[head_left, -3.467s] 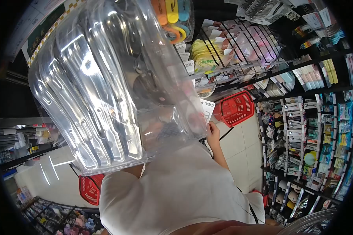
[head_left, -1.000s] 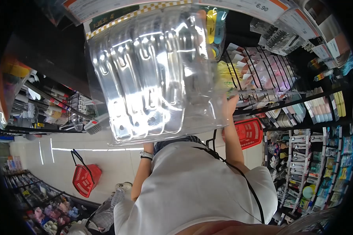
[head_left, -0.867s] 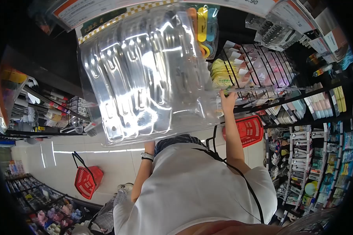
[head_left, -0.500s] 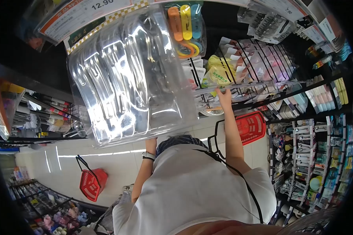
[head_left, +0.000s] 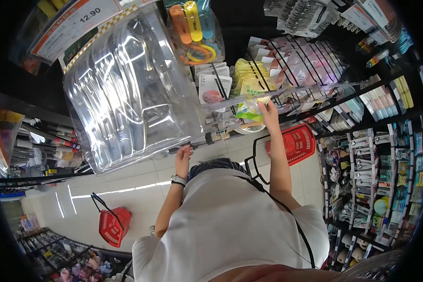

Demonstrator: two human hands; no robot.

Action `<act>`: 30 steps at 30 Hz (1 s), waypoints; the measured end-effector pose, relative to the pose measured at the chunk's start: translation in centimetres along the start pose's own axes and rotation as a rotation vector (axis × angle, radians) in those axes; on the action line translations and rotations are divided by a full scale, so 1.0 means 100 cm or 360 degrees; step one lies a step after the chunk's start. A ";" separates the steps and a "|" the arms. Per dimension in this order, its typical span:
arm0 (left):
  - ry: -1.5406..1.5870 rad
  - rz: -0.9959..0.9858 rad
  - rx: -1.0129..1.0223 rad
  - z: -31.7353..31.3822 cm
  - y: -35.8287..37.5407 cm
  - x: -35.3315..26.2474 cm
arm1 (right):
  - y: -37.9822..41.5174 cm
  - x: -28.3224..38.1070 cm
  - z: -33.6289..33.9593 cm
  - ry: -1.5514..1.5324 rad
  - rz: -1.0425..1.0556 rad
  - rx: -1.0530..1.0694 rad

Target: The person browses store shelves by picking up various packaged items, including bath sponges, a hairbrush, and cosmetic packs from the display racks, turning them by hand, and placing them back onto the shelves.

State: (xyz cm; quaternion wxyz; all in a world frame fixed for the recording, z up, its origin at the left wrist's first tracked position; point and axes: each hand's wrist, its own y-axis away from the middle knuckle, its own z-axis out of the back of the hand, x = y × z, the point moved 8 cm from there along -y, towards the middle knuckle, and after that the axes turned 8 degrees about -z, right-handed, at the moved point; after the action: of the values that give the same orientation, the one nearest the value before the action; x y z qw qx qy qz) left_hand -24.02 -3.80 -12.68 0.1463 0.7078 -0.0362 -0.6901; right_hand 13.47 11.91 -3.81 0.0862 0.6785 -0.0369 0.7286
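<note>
My right hand [head_left: 269, 116] is at the clear front lip of the shelf, its fingers pinched on the right edge of a small yellow-and-green packet [head_left: 250, 112]. Behind that packet hangs a row of pale yellow packets [head_left: 251, 77] on black dividers. My left hand [head_left: 184, 156], with a watch at the wrist, is raised below the shelf edge. Its fingers are loosely bent and apart, and nothing shows in them. Above it hangs a large clear plastic package [head_left: 127, 94] that covers much of the shelf.
Orange, yellow and blue clips in a bag [head_left: 191, 28] hang beside the clear package. White cards [head_left: 215, 87] stand left of the yellow packets. Red shopping baskets stand on the floor, one at the right [head_left: 296, 144] and one at the left [head_left: 115, 226]. Racks of goods [head_left: 364, 164] line the right side.
The yellow-and-green packet now shows at my right fingertips, lower than the row. My left hand has come into fuller view from behind the clear package. The shelf has shifted left in view.
</note>
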 end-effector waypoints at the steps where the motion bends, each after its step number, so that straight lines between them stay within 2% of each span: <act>1: 0.0010 -0.0011 0.0013 -0.005 -0.002 -0.001 | 0.004 0.001 0.002 0.0034 -0.0024 0.0036; 6: 0.0012 -0.0137 0.0162 -0.030 -0.013 -0.009 | 0.029 0.011 0.010 -0.0067 -0.0042 0.0173; 9: 0.0041 -0.0064 0.0310 -0.054 -0.013 -0.023 | 0.044 0.019 0.012 -0.0164 -0.0165 0.0249; 13: 0.0062 -0.0110 0.0664 -0.101 -0.003 -0.054 | 0.064 0.006 0.009 -0.0112 -0.0364 0.0413; 14: 0.0070 -0.0135 0.0774 -0.114 0.002 -0.062 | 0.066 -0.004 0.006 0.0058 -0.0347 0.0498; 18: 0.0162 -0.0164 0.1123 -0.159 0.021 -0.063 | 0.106 -0.009 -0.022 0.0044 -0.0557 0.0710; 23: 0.0168 -0.0146 0.1132 -0.173 0.034 -0.078 | 0.130 -0.013 -0.050 -0.0169 -0.0582 0.0883; 24: 0.0137 -0.0162 0.1103 -0.170 0.034 -0.079 | 0.128 -0.019 -0.051 -0.0168 -0.0500 0.0879; 27: -0.0050 -0.0110 0.0988 -0.156 0.029 -0.070 | 0.117 -0.024 -0.036 0.0069 -0.0613 0.0804; 30: 0.0041 -0.0161 0.0893 -0.146 0.029 -0.065 | 0.090 -0.016 -0.022 -0.0085 -0.0433 0.0680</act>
State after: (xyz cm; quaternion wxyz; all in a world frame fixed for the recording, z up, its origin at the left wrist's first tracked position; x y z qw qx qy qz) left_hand -9.48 -2.60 -5.57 -0.0893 0.7303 -0.1885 -0.6505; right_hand 9.82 3.35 -5.04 0.0371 0.6991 0.2072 0.6833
